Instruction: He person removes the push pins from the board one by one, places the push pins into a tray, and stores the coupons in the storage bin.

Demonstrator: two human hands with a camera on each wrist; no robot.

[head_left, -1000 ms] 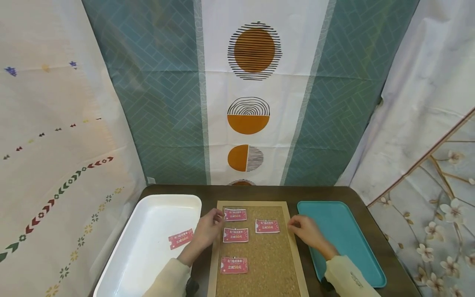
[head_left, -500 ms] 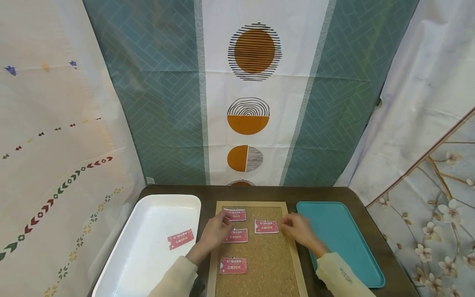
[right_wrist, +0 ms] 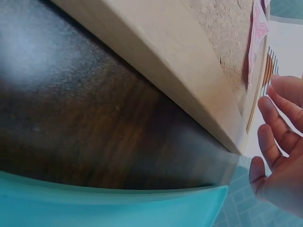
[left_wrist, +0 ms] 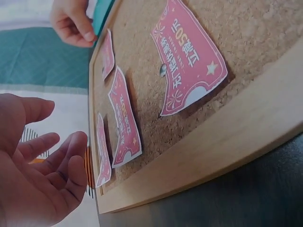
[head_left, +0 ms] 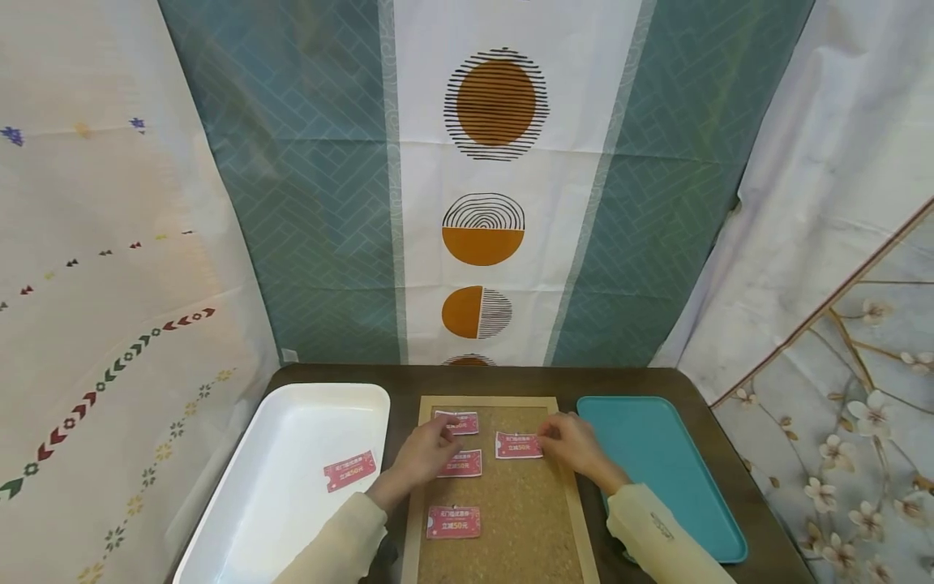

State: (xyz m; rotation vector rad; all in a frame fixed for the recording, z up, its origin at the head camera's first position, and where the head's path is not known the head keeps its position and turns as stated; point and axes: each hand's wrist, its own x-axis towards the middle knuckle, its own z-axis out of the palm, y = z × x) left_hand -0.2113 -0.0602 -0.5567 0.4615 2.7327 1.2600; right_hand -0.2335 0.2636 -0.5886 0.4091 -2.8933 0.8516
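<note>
The right-hand coupon (head_left: 519, 445) lay on the upper right part of the cork board (head_left: 525, 519), and the fingertips of the right hand (head_left: 576, 444) had come in to its right edge; a second earlier that hand had been over the board's wooden frame (head_left: 489, 401), a gap short of the coupon. Its fingers were loosely bent with thumb and forefinger close together, and nothing showed in its grasp; whether it touched the paper could not be told. The left hand (head_left: 423, 454) had likewise moved inward, from the frame's left side to a place across the left ends of the top left coupon (head_left: 464, 423) and the middle coupon (head_left: 463, 464). From its own wrist view, its fingers were relaxed and spread apart, thumb well off the others, gripping nothing. The lower left coupon (head_left: 454, 522) lay where it had before, a shiny pin (left_wrist: 163, 70) at its upper edge. Also unchanged were the tilted coupon (head_left: 350, 471) in the white tray (head_left: 292, 446) left of the board, and the teal tray (head_left: 657, 454) to its right, all on the dark table (head_left: 452, 377).
</note>
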